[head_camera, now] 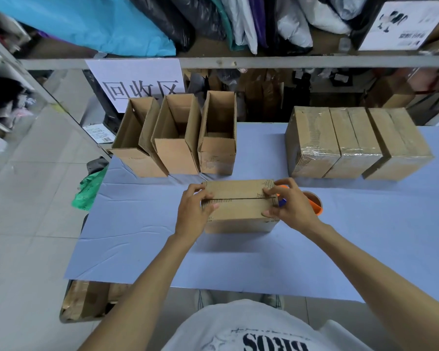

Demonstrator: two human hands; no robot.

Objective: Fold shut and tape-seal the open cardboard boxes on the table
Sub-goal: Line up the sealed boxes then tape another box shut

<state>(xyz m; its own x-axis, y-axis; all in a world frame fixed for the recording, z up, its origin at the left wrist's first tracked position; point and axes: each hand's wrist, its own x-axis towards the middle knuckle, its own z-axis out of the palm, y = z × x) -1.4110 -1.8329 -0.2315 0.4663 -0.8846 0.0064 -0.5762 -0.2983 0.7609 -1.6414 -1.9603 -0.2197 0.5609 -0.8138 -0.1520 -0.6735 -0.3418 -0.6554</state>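
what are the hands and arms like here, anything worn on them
The left hand and right hand are bare: no gloves, rings or watch show. Both forearms are uncovered, no sleeve in view. The only clothing visible is a light T-shirt with dark printed lettering.

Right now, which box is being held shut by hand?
The middle box, its flaps held down by the left hand and right hand. Three back-left boxes stand open; three back-right boxes sit closed, untouched.
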